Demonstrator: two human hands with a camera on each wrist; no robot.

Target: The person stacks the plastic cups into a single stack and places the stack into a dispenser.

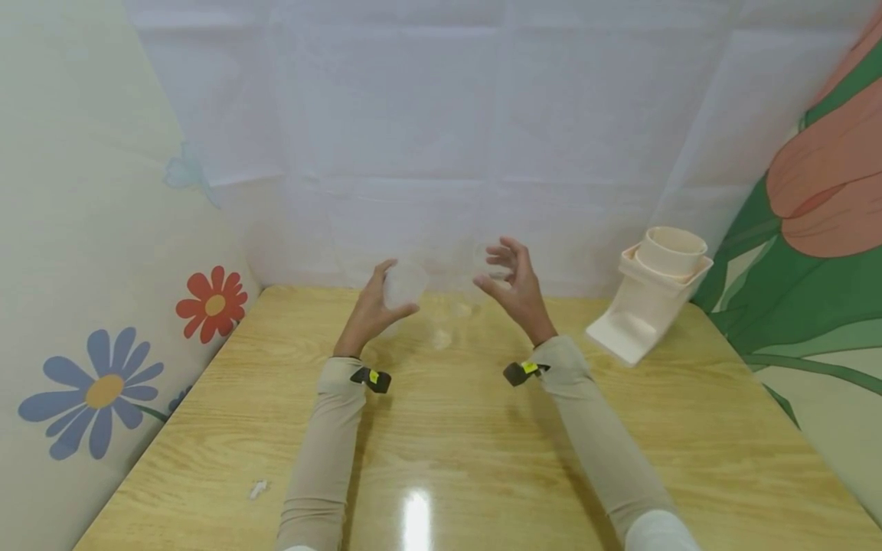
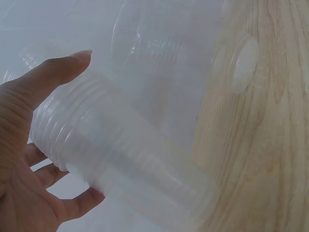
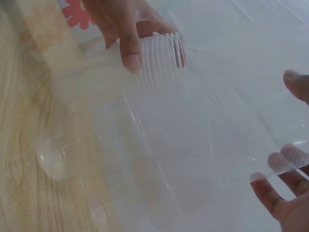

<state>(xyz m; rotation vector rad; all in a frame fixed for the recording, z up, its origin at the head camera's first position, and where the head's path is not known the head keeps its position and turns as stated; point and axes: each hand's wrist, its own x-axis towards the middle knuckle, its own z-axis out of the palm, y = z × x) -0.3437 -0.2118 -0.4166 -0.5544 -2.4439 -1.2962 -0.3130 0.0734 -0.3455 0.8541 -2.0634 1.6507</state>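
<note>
My left hand (image 1: 377, 310) grips a stack of clear plastic cups (image 2: 120, 140), tilted, with the thumb on one side of the ribbed rims and the fingers round the other. To its right, my right hand (image 1: 518, 291) curves round the upper part of a clear plastic cup (image 3: 212, 169); its fingertips show through the cup's wall, and the thumb stands on the opposite side. Another clear cup (image 3: 63, 154) stands on the table between the hands. These cups are so transparent that their outlines are faint in the head view.
A cream plastic holder (image 1: 651, 298) with a round top is at the right rear of the wooden table (image 1: 441, 436). White sheeting (image 1: 406, 115) hangs behind the table's back edge. A small white scrap (image 1: 258, 488) lies at the front left. Flower-printed walls flank both sides.
</note>
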